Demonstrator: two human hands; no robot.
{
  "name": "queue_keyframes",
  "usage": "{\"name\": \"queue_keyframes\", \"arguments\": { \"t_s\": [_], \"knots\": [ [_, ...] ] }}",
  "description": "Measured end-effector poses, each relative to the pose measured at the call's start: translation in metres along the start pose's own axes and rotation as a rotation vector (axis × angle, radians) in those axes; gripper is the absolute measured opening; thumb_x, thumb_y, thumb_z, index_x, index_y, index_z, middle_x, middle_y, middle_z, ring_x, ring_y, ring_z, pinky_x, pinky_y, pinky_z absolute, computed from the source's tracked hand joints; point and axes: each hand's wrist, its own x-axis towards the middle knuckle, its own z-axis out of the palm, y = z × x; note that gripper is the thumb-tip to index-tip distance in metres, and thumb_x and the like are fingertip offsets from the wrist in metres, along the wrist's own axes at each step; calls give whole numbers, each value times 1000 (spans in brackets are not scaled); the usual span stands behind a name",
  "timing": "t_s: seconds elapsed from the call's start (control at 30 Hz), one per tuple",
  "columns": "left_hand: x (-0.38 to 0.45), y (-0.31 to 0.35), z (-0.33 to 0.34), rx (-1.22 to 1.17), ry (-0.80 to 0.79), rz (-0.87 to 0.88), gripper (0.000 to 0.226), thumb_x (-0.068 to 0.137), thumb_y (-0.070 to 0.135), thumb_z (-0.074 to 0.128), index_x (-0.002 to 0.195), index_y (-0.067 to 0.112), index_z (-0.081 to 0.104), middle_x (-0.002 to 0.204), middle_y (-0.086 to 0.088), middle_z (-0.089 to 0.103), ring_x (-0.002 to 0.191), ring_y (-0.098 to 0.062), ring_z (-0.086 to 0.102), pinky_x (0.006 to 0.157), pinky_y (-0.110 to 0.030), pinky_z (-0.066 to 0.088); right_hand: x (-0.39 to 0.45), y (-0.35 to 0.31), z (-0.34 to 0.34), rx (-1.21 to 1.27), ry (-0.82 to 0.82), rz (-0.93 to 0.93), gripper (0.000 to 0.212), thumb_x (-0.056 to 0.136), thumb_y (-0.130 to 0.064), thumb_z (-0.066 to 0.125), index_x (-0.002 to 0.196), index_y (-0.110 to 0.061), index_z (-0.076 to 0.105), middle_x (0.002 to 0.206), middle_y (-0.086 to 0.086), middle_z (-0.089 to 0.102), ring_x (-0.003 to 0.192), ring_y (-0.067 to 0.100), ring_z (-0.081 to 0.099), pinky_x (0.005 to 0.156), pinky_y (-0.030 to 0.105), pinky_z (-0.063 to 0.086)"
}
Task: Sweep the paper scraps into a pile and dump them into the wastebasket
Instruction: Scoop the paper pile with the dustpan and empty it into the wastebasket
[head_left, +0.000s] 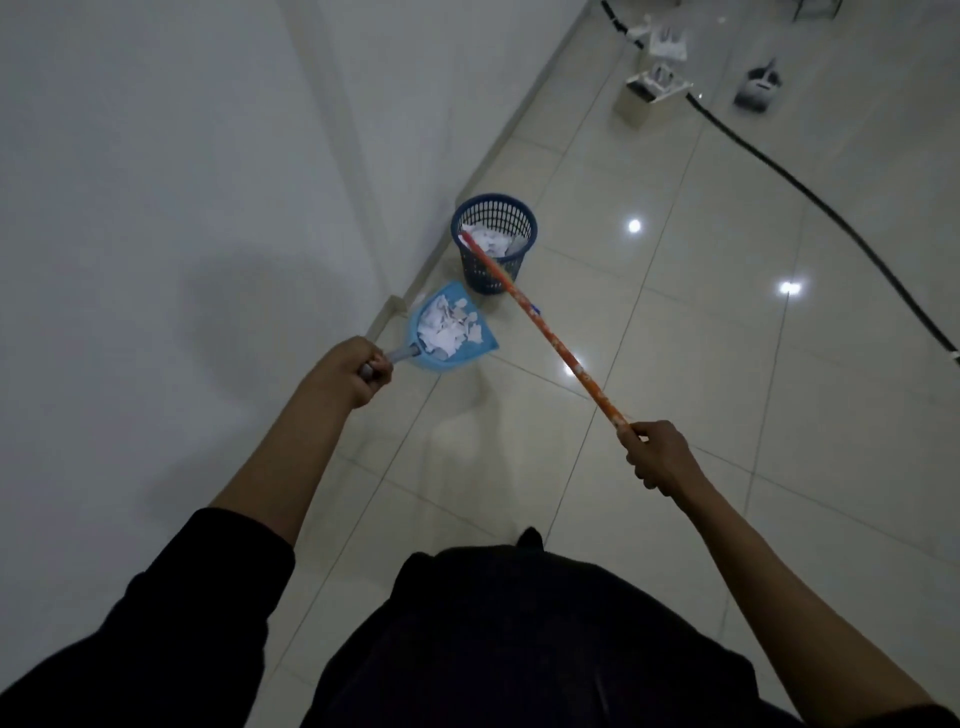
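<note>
Head view, broom handle (545, 332) slanting from right hand (655, 453) toward wastebasket (494, 243)

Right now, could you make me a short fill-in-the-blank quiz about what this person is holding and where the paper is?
1. The left hand holds a light blue ____ loaded with paper scraps.
2. The right hand holds an orange broom handle whose far end crosses the dark blue ____.
3. That container stands beside the ____.

Missing words: dustpan; wastebasket; wall
</note>
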Motion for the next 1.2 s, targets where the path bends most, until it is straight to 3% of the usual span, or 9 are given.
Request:
{"name": "queue_keyframes", "arguments": {
  "t_s": [0.13,0.3,0.5,1.07,1.2],
  "knots": [
    [-15,23,38,-47,-25,62,25,90,-7,22,78,9,38,65,-4,36,27,-5,24,28,-12,23,12,-3,-26,37,42,-108,25,98,-28,49,96,-9,66,65,10,56,47,18,47,35,19,33],
    [-28,43,79,-34,-64,101,17,92,-2,27,92,1,44,68,-1,34,26,-4,29,29,-11,24,38,-7,-59,8,91,-204,29,98,-28,49,91,-6,67,60,7,55,47,20,50,38,22,36],
    [-29,64,114,-46,-64,225,17,92,-3,27,88,0,43,69,-3,35,27,-4,27,30,-11,25,71,-12,-83,9,100,-225,27,98,-28,50,92,-8,67,61,7,58,49,22,53,45,27,43],
    [71,141,198,-9,70,206,19,89,-6,27,84,-2,45,68,-2,34,27,-4,25,30,-10,23,224,-76,-155,-148,92,-256,31,97,-26,49,87,-4,69,58,4,56,53,20,52,55,33,44],
    [91,156,211,33,96,239,19,89,-7,30,81,-1,47,67,-5,37,28,-5,27,32,-11,24,253,-88,-165,-243,115,-311,31,98,-25,49,88,-6,71,58,4,58,49,18,51,51,26,40]
  ]
}}
